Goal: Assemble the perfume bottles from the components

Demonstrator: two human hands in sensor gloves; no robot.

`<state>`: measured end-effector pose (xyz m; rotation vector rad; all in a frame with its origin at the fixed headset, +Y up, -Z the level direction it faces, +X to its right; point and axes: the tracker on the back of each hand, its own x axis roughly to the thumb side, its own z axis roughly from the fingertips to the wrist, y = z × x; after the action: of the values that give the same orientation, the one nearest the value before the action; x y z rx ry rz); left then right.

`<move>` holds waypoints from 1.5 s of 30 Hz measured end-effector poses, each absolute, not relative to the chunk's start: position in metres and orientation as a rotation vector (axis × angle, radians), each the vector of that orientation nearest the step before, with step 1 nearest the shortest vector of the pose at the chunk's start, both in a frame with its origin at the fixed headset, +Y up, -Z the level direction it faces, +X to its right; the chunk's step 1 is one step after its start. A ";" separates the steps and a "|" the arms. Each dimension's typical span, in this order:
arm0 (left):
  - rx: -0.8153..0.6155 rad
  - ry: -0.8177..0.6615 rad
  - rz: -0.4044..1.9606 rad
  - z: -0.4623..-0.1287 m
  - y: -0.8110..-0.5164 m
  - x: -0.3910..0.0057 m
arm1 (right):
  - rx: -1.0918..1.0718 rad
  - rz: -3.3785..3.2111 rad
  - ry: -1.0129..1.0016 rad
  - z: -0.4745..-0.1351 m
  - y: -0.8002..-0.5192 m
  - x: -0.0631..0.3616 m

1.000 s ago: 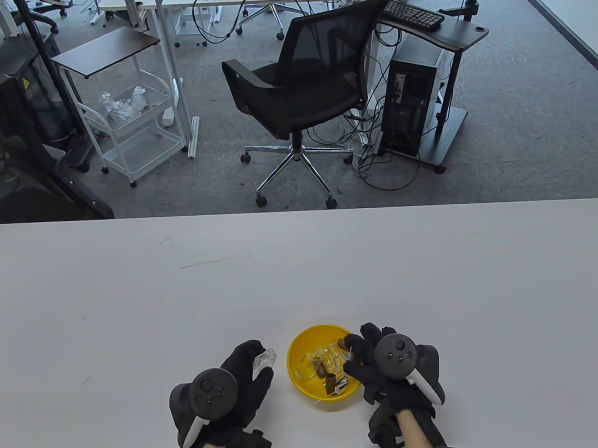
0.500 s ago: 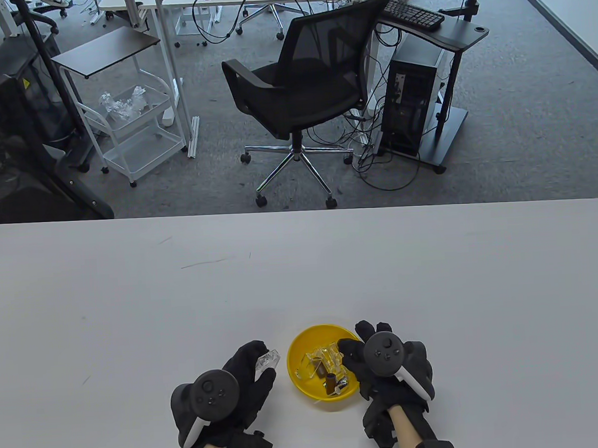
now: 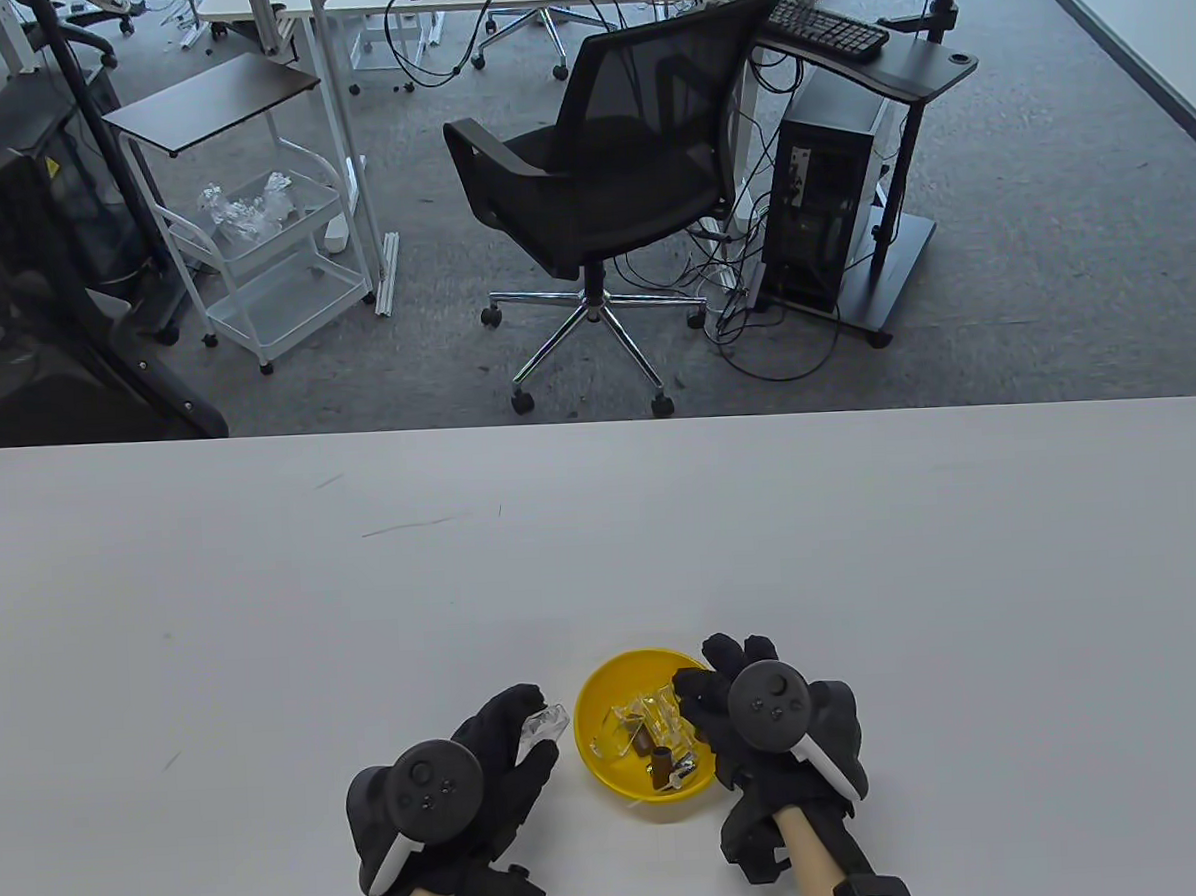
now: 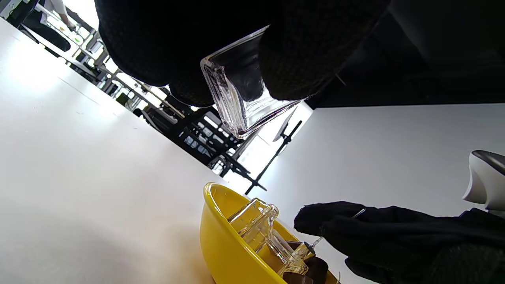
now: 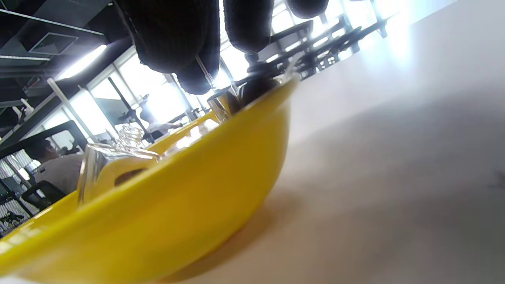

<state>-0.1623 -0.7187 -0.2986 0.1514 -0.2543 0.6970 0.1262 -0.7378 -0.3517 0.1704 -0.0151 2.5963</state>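
Note:
My left hand (image 3: 528, 720) holds a clear square glass bottle (image 3: 546, 723) just left of the yellow bowl (image 3: 593, 691), a little above the table. The left wrist view shows my fingers (image 4: 300, 59) gripping the bottle (image 4: 244, 102). My right hand (image 3: 695, 689) is over the bowl's right rim. It pinches a small spray part with a thin clear tube (image 5: 203, 71), which also shows in the left wrist view (image 4: 357, 213). The bowl holds clear glass bottles (image 3: 640, 712), brown caps (image 3: 663, 765) and silver spray parts (image 3: 687, 766).
The white table (image 3: 603, 548) stretches far to the left, right and back of the bowl. Beyond the far edge stand an office chair (image 3: 604, 187), a white cart (image 3: 267, 255) and a computer stand (image 3: 845, 185).
My right hand has moved a little left and away from me over the bowl's right side. My left hand has shifted the bottle slightly right, closer to the bowl.

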 end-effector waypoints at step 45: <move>0.170 -0.339 0.531 -0.288 -0.721 -0.136 | 0.444 2.078 -0.066 -0.317 -0.711 0.146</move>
<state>-0.1356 -0.7213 -0.2876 0.1698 -0.3391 0.5308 0.1463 -0.7105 -0.3171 0.4437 -0.0655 2.0778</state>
